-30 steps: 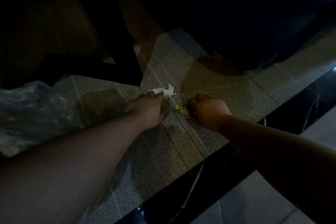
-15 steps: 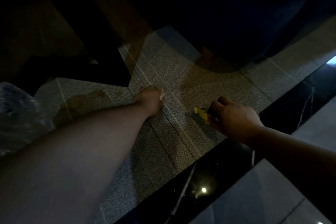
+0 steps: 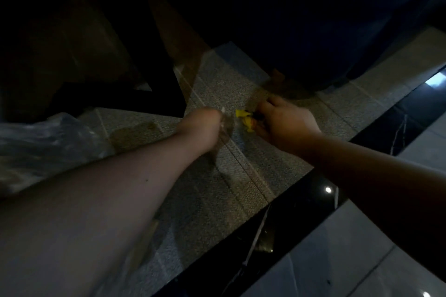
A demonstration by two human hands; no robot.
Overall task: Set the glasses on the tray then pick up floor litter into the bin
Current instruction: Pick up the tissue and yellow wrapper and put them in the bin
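Litter stage underway: yellow wrapper (image 3: 244,120) pinched in right hand (image 3: 284,125), white scrap (image 3: 223,110) balled in left hand (image 3: 201,125); clear bag (image 3: 43,142) nearby, binning left.

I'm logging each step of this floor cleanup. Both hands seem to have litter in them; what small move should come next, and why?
Probably carry both hands left to the clear bag and drop the litter in. The right hand pinches a yellow scrap, the left hand is closed with a white bit showing, and no other litter shows on the lit floor.
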